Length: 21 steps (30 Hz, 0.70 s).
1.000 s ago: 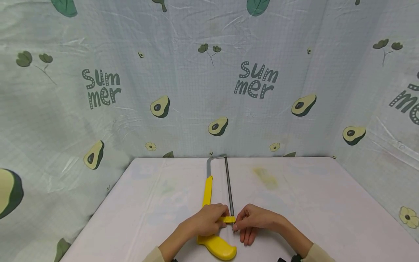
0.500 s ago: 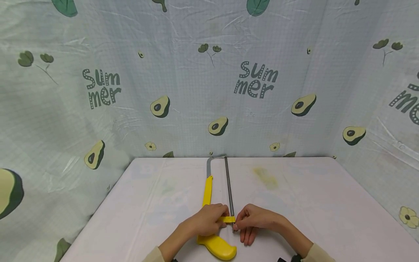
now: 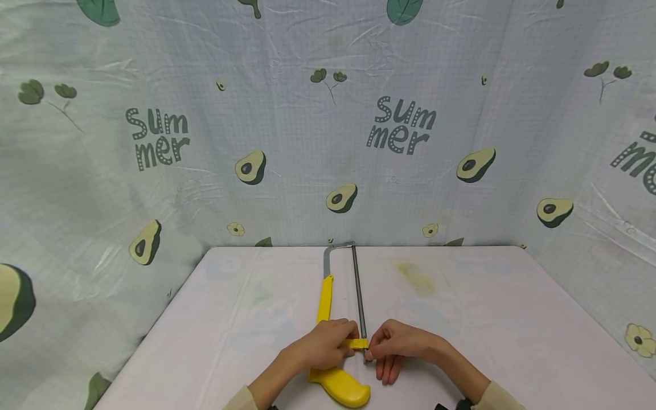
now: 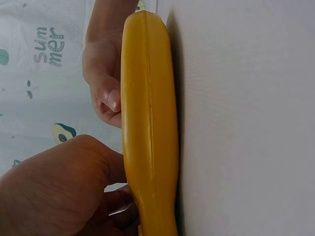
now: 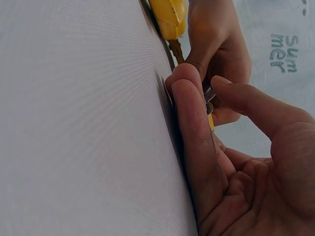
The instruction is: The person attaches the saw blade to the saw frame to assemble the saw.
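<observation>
Head view: against the earlier frames, next to nothing has shifted. The left hand point(image 3: 328, 343) and right hand point(image 3: 402, 344) keep their posts, and the hacksaw point(image 3: 325, 299) lies where it lay, on the pale table point(image 3: 461, 302). Any turn of the small metal fitting point(image 3: 365, 357) under the right fingertips is too slight to confirm. Finding: in this inspector's judgement, the work is fine finger adjustment at that fitting, with no visible gain over the interval.

State of the grip: the left hand pinches the yellow crosspiece point(image 3: 361, 343), steadying the saw. The right hand, just to the right of that grip, pinches the metal fitting with its fingertips, its remaining fingers extended close to the table. The right wrist view shows the fitting partly hidden — its exact shape cannot be told.

Location of the saw: its frame passes under the left hand and extends beyond it. The blade point(image 3: 359, 290) runs away from the right fingertips to the frame's far end — apparently seated there. The yellow handle point(image 3: 340, 387) lies on the near side of the left grip.
</observation>
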### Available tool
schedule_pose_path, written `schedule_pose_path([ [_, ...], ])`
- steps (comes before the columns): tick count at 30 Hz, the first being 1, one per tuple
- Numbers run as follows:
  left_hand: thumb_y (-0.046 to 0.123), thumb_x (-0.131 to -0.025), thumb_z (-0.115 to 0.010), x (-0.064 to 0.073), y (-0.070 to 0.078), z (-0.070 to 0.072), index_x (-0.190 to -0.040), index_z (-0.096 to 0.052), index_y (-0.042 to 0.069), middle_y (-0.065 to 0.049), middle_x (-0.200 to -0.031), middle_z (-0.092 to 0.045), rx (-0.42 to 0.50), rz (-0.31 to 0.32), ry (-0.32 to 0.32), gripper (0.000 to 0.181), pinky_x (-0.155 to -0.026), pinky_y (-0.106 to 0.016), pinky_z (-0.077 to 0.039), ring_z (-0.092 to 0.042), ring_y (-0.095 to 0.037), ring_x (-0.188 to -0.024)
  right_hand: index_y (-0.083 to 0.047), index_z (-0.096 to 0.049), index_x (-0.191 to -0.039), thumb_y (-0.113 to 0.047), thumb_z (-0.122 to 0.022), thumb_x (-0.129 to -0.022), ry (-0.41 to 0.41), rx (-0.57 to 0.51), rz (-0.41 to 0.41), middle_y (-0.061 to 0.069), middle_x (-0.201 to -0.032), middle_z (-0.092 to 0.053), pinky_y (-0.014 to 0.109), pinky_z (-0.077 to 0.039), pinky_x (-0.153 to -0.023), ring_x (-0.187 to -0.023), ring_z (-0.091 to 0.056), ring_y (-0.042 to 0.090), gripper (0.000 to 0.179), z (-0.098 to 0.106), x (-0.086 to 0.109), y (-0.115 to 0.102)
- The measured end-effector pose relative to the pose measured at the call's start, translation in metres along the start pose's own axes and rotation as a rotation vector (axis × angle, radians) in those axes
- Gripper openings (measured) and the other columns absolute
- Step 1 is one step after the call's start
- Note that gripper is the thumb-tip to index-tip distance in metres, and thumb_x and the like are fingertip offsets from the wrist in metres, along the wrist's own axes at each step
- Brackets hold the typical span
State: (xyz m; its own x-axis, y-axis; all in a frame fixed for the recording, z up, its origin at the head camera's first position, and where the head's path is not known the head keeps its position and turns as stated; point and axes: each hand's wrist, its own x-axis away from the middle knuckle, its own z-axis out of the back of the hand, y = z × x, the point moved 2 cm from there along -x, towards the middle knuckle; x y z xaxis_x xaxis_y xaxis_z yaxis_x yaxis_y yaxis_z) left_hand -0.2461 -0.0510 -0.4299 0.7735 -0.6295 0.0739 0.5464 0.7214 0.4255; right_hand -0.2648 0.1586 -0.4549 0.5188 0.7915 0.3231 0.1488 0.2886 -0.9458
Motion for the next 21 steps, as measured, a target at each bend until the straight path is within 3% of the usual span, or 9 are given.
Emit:
schedule_pose_path([
  [21,0.020,-0.099,-0.069,-0.0018,-0.0024,-0.0018,-0.105,-0.062,0.021,0.013,-0.093,-0.059,0.013,0.006,-0.003,0.010,-0.084,-0.021,-0.049,-0.051,-0.002,-0.082,0.006,-0.072,-0.101,-0.021,-0.067,-0.098,-0.001,0.012,0.001,0.004,-0.072,-0.074,0.023,-0.058,-0.056,-0.058,-0.072,0.008,0.027,-0.0002,-0.0001,-0.0014],
])
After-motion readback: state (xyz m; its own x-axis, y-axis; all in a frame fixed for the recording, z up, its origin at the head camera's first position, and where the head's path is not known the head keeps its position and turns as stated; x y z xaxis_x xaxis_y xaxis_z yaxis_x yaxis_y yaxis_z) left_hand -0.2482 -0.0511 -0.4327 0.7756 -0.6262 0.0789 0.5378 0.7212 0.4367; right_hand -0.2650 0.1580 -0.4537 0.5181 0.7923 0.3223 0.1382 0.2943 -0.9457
